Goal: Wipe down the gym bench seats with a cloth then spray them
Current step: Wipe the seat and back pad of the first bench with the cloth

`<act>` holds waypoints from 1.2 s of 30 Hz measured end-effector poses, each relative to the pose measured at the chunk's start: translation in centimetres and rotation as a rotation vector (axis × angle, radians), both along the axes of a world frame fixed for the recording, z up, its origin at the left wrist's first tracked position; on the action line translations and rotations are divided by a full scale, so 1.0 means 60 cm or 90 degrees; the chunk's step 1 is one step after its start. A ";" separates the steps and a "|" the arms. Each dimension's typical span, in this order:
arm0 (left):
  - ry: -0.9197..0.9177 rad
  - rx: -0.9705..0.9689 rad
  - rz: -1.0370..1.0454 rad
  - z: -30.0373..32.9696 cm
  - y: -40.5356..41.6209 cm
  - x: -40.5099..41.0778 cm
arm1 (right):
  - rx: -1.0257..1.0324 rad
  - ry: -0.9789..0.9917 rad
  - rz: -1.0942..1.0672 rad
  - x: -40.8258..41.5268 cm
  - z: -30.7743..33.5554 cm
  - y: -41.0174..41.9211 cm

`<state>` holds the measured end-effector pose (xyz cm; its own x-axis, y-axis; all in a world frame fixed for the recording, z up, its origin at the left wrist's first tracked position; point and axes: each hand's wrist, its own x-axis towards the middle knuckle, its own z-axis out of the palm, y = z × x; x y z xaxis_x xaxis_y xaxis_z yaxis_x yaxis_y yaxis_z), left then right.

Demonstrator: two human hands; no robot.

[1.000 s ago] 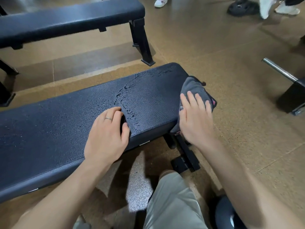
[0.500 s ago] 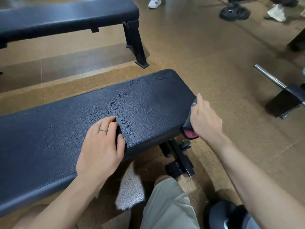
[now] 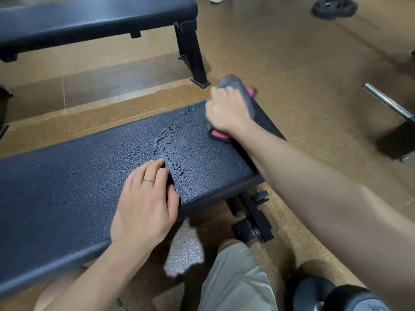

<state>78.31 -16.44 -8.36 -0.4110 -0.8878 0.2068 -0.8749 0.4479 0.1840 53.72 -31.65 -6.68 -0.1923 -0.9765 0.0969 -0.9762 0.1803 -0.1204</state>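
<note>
You're in the wipe step rn. Your right hand is gripping the grey cloth, fingers curled tight around it, pressing it onto the far right corner of the near bench seat; a pink edge of the cloth is poking out under the wrist and past the knuckles. Your left hand is lying flat, fingers fairly close together, holding nothing, bracing on the front edge of the pad approx mid-seat.

A curved line of droplets is sitting on the pad btwn your hands, w/ finer beading spreading left of it. So the right end is looking wiped and the rest is looking still wet. Next move, imo: you're needing to drag the cloth leftward across that droplet line, and your left hand is sitting in the path, so it'll need shifting.

Hard to make out: right hand and cloth are motion-blurred, so the exact finger grip is unclear. No spray bottle is showing in view. The second bench is cut off at top and left; its surface condition can't be told.
</note>
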 end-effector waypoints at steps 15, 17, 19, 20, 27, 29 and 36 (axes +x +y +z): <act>-0.019 0.010 -0.010 0.003 0.000 0.002 | 0.023 0.021 0.093 -0.076 -0.006 -0.015; -0.021 0.005 -0.012 0.005 0.001 0.002 | 0.018 0.029 0.029 -0.057 -0.010 -0.012; -0.019 -0.003 -0.010 0.005 0.001 0.001 | 0.004 0.022 0.059 0.010 -0.016 0.007; -0.019 -0.007 -0.012 0.005 -0.001 0.001 | 0.004 0.009 0.108 0.048 -0.020 0.023; -0.012 -0.010 -0.019 0.006 0.000 0.003 | 0.034 0.004 0.221 -0.017 -0.016 0.077; -0.009 -0.013 -0.015 0.007 0.002 0.002 | 0.054 -0.004 0.076 -0.093 -0.008 0.066; -0.012 -0.012 -0.014 0.006 0.005 0.003 | 0.023 -0.070 -0.148 -0.047 -0.028 0.227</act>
